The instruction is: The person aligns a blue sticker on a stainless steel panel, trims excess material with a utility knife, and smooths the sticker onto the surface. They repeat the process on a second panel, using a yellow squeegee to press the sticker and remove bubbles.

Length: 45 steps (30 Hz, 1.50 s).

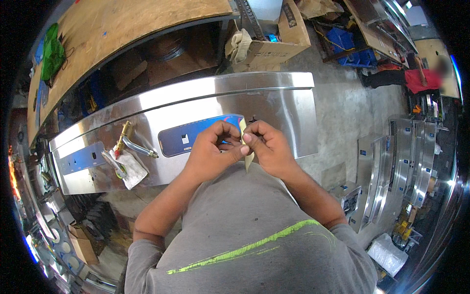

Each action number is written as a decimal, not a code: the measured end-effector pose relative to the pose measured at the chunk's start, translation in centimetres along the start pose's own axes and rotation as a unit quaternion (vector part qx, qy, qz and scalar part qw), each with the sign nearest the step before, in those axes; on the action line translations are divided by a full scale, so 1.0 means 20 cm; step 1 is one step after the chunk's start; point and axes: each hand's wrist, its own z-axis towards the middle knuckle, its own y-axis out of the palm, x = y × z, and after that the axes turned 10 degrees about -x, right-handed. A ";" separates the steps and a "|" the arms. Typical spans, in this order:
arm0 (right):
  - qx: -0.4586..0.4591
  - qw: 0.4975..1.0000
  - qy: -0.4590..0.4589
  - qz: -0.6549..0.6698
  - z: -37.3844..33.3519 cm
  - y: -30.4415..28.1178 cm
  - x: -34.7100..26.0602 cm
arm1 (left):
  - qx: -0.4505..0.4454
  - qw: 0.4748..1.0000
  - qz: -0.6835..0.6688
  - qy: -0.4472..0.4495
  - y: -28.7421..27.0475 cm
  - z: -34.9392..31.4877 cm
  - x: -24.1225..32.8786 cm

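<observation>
A long blue adhesive label point(174, 140) with rounded corners lies along a shiny stainless steel panel point(274, 110) in front of me. Its right end curls upward, where a narrow pale yellow strip point(249, 159), looking like backing paper, stands on edge between my hands. My left hand point(211, 149) is closed, thumb and fingers pinching at this raised end. From the other side my right hand point(270, 147) pinches the same strip, fingertips close to the left thumb. The fingers partly hide the label's right end.
On the panel's left are a brass-and-red torch-like tool point(122, 139) with a bent metal tube, a white rag point(131, 169) and another blue label point(81, 158). Beyond stand a wooden bench point(122, 22) and a cardboard box point(274, 51). A person in red point(421, 81) is at far right.
</observation>
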 end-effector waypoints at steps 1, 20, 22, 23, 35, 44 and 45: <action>0.006 1.000 -0.009 -0.016 0.01 0.01 0.00 | -0.001 1.000 -0.006 -0.001 0.00 -0.01 0.00; -0.022 0.988 -0.019 -0.150 0.00 0.04 -0.02 | 0.047 0.991 -0.127 -0.007 -0.06 0.00 -0.03; -0.021 0.993 0.019 -0.118 -0.01 0.03 -0.02 | 0.049 0.991 -0.123 -0.005 -0.06 0.00 -0.04; -0.015 0.992 0.014 -0.125 -0.01 0.03 -0.02 | 0.048 0.992 -0.117 -0.006 -0.06 0.00 -0.04; 0.076 0.994 -0.072 0.019 0.05 0.00 0.18 | 0.051 0.990 -0.127 -0.025 -0.07 0.04 -0.01; 0.111 0.943 -0.190 -0.251 0.01 -0.06 0.18 | 0.036 0.977 -0.208 -0.031 -0.04 0.12 0.00; 0.099 0.952 -0.185 -0.223 -0.02 -0.05 0.18 | 0.042 0.974 -0.219 -0.046 -0.04 0.13 0.00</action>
